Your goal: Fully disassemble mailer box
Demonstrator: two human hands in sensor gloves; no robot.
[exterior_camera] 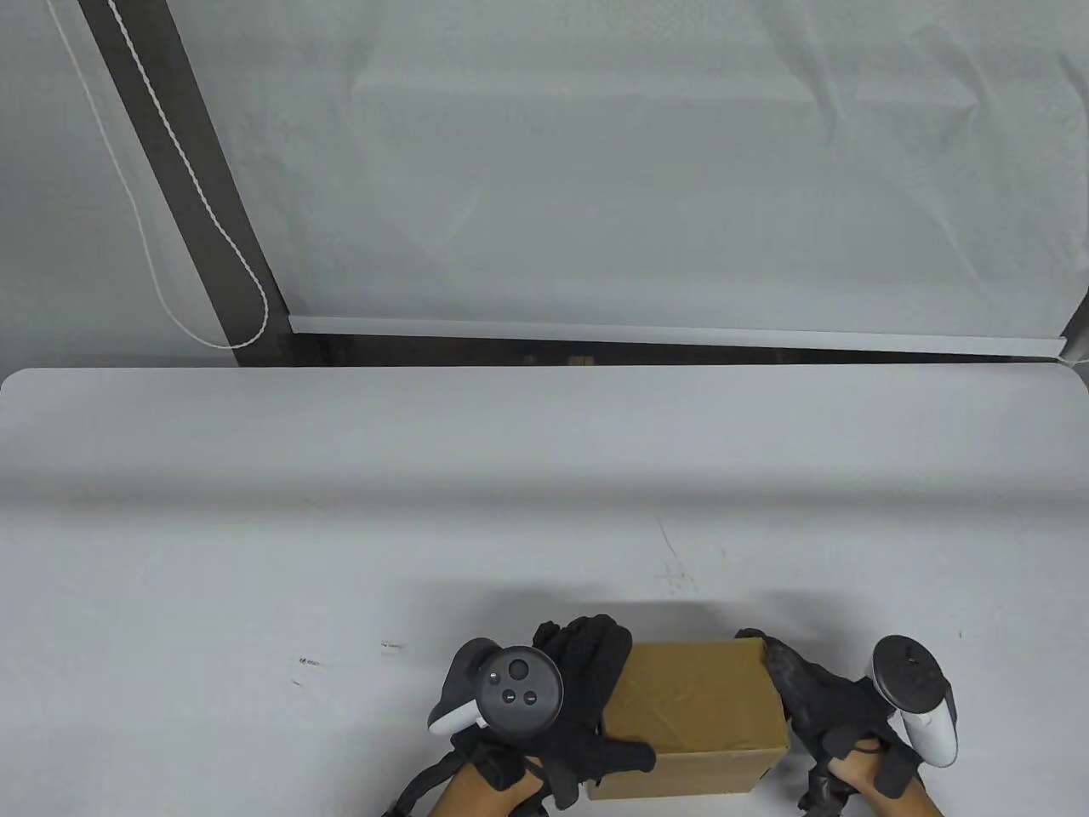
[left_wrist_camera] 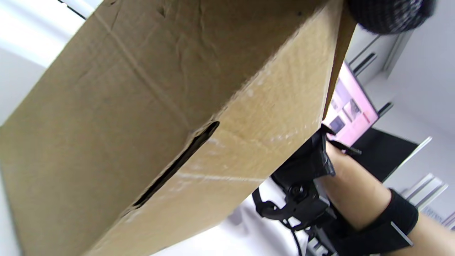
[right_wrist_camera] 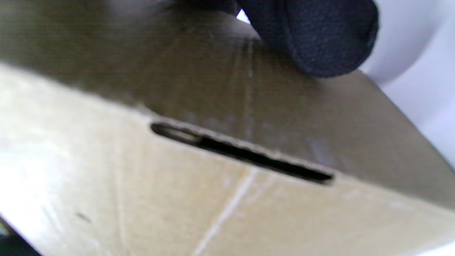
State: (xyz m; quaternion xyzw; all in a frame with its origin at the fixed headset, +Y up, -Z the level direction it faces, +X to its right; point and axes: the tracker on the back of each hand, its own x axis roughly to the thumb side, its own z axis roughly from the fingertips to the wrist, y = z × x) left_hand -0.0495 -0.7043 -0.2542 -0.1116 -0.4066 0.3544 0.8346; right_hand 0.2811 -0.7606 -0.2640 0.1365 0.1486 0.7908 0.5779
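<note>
A closed brown cardboard mailer box point(exterior_camera: 698, 706) sits at the table's near edge, between my two hands. My left hand point(exterior_camera: 587, 681) grips its left side, with the thumb across the near left corner. My right hand point(exterior_camera: 800, 689) grips its right side, with fingers curled over the far right corner. The left wrist view shows the box point(left_wrist_camera: 142, 106) close up, with a tab slot in one edge and a fingertip point(left_wrist_camera: 387, 14) on its corner. The right wrist view shows the box point(right_wrist_camera: 213, 199), a slot point(right_wrist_camera: 241, 153) and a fingertip point(right_wrist_camera: 312, 35) resting on it. I cannot tell whether the box touches the table.
The white table point(exterior_camera: 340, 528) reaches back to its far edge, with a grey wall behind it. A white cord point(exterior_camera: 204, 204) hangs at the back left. A pink screen point(left_wrist_camera: 352, 106) shows behind the box in the left wrist view.
</note>
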